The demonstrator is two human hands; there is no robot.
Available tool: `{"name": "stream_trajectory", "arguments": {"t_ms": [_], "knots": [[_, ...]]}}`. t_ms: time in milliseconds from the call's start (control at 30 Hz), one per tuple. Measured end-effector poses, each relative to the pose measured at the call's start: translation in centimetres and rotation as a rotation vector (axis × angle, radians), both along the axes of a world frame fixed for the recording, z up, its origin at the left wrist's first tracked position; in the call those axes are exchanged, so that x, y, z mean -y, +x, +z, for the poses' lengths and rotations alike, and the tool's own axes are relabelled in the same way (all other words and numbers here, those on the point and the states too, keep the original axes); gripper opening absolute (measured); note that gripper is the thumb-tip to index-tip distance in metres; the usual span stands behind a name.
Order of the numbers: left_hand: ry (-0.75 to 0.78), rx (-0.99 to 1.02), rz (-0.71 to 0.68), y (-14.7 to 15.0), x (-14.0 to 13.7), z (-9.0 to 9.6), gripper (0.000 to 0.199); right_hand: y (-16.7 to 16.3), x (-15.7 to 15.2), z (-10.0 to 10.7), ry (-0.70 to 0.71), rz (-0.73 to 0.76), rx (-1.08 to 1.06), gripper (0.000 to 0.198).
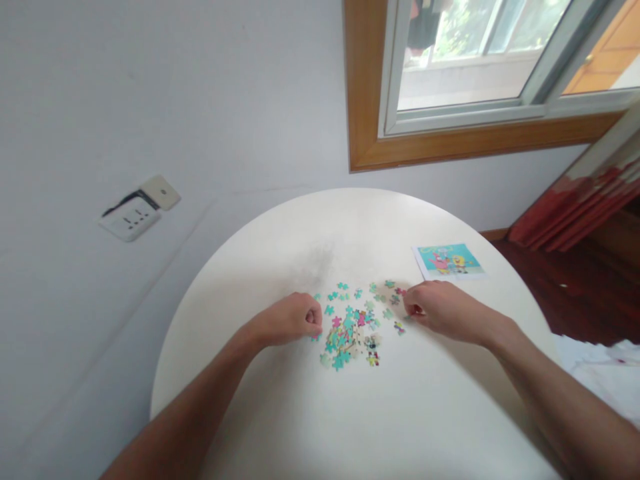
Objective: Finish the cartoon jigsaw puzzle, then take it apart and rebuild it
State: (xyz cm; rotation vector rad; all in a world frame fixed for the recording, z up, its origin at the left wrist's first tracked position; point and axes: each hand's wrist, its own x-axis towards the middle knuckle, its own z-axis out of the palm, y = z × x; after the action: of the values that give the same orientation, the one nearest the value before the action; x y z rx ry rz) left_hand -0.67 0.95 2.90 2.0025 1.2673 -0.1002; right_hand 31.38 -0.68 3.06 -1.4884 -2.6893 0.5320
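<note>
Small jigsaw puzzle pieces (344, 337), mostly teal with some pink, yellow and pale ones, lie in a loose heap with others scattered around and behind it. My left hand (293, 319) is at the heap's left side, its thumb and fingers pinched on a teal puzzle piece (315, 338) at the tabletop. On the right, my right hand (443, 307) has its fingers curled and pinched low over the table. A greenish puzzle piece (407, 317) shows at their tips, partly hidden. A multicoloured puzzle piece (399, 327) lies just left of that hand.
The pieces rest on a round white table (350, 413). A picture card (449, 261) with cartoon figures lies at the back right. Behind are a wall with a socket (131, 218) and a wood-framed window (365, 143). A red curtain (575, 207) hangs on the right.
</note>
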Motion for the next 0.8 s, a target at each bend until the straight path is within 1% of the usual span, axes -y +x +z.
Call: {"name": "stream_trajectory", "arguments": {"t_ms": [67,133,233,300,400,533,700,800], "knots": [[0.044,0.006,0.028,0.1,0.0,-0.1,0.013,0.2,0.2,0.2,-0.033,0.027,0.002,0.014],[0.102,0.027,0.054,0.2,-0.1,-0.2,0.019,0.5,0.0,0.5,-0.072,0.010,-0.027,0.013],[0.149,0.046,0.074,0.1,-0.3,-0.3,0.025,1.2,-0.8,0.7,-0.074,-0.133,-0.101,0.012],[0.144,0.042,0.082,0.0,-0.3,-0.3,0.024,1.4,-1.5,0.3,-0.077,-0.208,-0.144,0.013],[0.136,0.039,0.086,0.1,-0.4,-0.3,0.021,1.1,-2.2,-0.8,-0.137,-0.205,-0.171,0.013],[0.133,0.051,0.056,0.3,-0.3,-0.3,0.014,0.0,-2.1,-1.6,-0.156,-0.192,-0.166,0.009],[0.251,0.098,-0.038,1.0,-0.1,-0.6,0.012,-0.2,-1.7,-1.7,-0.086,-0.249,-0.075,0.002],[0.274,0.113,-0.116,1.2,0.2,-0.9,0.010,-0.2,-1.6,-1.7,-0.046,-0.278,-0.043,0.002]]}}
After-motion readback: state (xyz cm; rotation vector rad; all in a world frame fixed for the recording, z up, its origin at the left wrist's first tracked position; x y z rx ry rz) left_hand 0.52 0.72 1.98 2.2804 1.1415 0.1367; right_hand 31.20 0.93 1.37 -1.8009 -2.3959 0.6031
